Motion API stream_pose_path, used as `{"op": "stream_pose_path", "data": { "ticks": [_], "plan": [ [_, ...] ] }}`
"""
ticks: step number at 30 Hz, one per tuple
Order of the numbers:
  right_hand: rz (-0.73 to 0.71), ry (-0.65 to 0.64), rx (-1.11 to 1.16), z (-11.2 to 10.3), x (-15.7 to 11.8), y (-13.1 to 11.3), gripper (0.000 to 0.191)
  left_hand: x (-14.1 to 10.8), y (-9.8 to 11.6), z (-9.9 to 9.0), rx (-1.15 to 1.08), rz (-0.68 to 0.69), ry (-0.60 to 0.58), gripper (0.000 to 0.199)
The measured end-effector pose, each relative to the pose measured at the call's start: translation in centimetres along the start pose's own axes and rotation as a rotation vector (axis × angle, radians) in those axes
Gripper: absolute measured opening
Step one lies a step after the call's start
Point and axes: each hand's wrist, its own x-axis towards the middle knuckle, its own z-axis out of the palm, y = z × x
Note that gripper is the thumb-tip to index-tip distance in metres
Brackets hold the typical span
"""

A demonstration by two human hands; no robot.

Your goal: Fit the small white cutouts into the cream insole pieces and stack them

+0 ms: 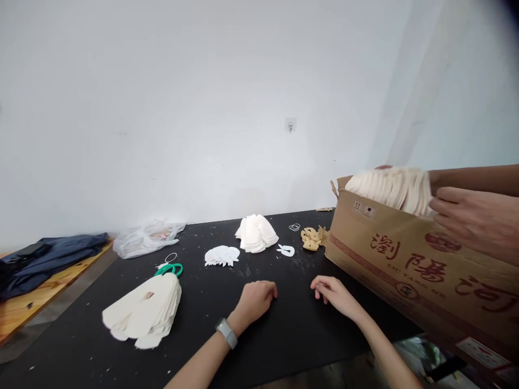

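My left hand (pixel 256 302), with a grey watch (pixel 226 333) on the wrist, rests on the black table (pixel 292 335), its fingers curled loosely together and nothing visible in them. To its right, my right hand (pixel 335 294) lies on the table, fingers bent and slightly apart, holding nothing. Ahead of my hands are a fanned stack of cream fabric pieces (pixel 255 233), a pile of white cutouts (pixel 222 255), a single white cutout (pixel 286 250) and tan cutouts (pixel 311 237). A larger cream stack (pixel 144 310) sits at left beside green-handled scissors (pixel 172 269).
At right, a cardboard box (pixel 377 232) rises beside my right forearm. Another person's hands (pixel 466 216) hold a thick row of cream pieces (pixel 395 189) at its top. A plastic bag (pixel 148 237), rubber bands (pixel 294 227) and dark clothing (pixel 52 259) lie farther back.
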Motion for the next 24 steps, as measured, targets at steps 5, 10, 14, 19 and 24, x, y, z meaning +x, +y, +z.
{"op": "stream_pose_path", "data": {
  "ticks": [5, 10, 14, 19, 24],
  "plan": [
    [-0.028, -0.086, 0.034, 4.6, 5.9, -2.6, 0.017, -1.9, -3.1, -2.5, 0.063, -0.118, 0.082, 0.030],
    [-0.127, -0.194, 0.075, 11.1, 9.6, -5.3, 0.020, -2.2, -3.1, -1.8, 0.025, -0.113, 0.092, 0.032],
    [-0.190, -0.169, 0.072, 13.8, 9.6, -5.7, 0.019, -2.4, -2.4, -1.0, -0.015, -0.054, 0.075, 0.031],
    [-0.189, -0.153, 0.065, 13.6, 8.9, -5.1, 0.022, -2.6, -1.8, -0.8, -0.057, -0.005, 0.064, 0.030],
    [-0.228, -0.157, 0.004, 13.5, 8.6, -5.5, 0.023, -2.8, -2.0, -1.5, -0.041, -0.029, 0.080, 0.028]
  ]
}}
